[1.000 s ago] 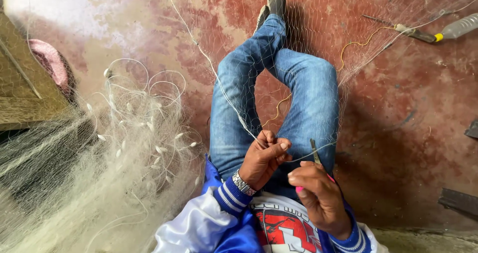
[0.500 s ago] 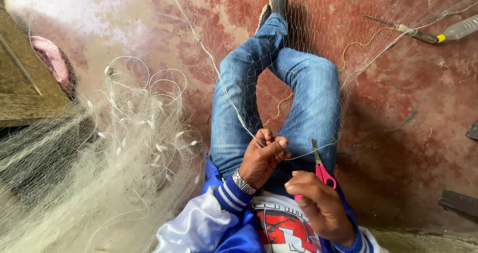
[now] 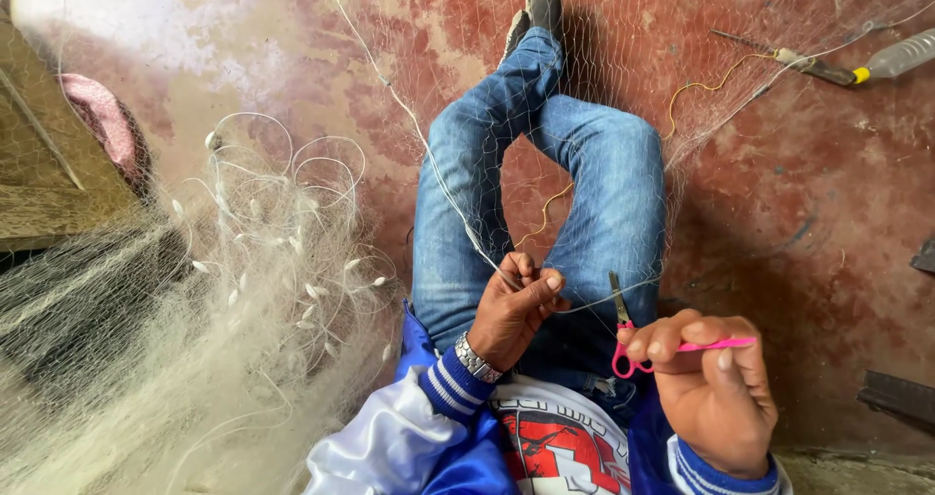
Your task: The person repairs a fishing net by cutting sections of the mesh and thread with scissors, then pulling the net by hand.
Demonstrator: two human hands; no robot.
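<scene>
Scissors (image 3: 631,342), one pink pair, gripped by right hand (image 3: 711,388); left hand (image 3: 511,310) pinches one net line (image 3: 438,188)

The left hand (image 3: 514,308) is pinching the net (image 3: 584,164), and its fingertips are curling inward, so the exact strand in the pinch is too fine to tell. The right hand (image 3: 711,388) is wrapping the pink scissors (image 3: 633,344); its fingers are covering most of the handles, and the small blades above the grip are too narrow to tell whether they are parted. Just below that grip, the frame's bottom edge is cutting off the wrist. Far left of the pinch, the piled net (image 3: 195,359) is running past the left and bottom edges. Far right of the scissors, a bottle (image 3: 901,55) is being cropped by the right edge.
</scene>
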